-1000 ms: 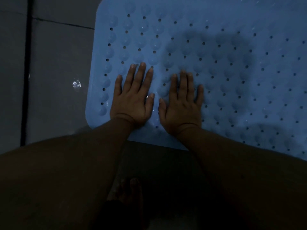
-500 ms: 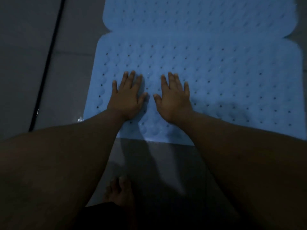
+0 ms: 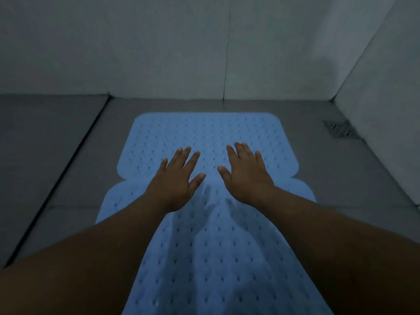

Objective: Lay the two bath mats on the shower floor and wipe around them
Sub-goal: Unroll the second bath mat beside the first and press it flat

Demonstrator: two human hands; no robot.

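1. Nearest me, the near bath mat lies flat on the shower floor, running out of view at the bottom edge. I count two pale blue mats, both perforated with rows of small holes.

2. My left hand and right hand reach out over the notched seam where the two mats meet. Both have straight, spread fingers and grip nothing. Palms face down; I cannot tell whether they press the rubber or hover just above it. I judge they are there to flatten the mats so they seat against the floor.

3. Beyond the hands, the far bath mat sits end to end with the near one, its far edge short of the back wall. Butting them together looks meant to cover the standing area in one strip.

4. At the far right corner of the floor, one drain grate stays uncovered, well apart from the mats, probably so water can run off.

5. No cloth shows; wiping is not yet begun.
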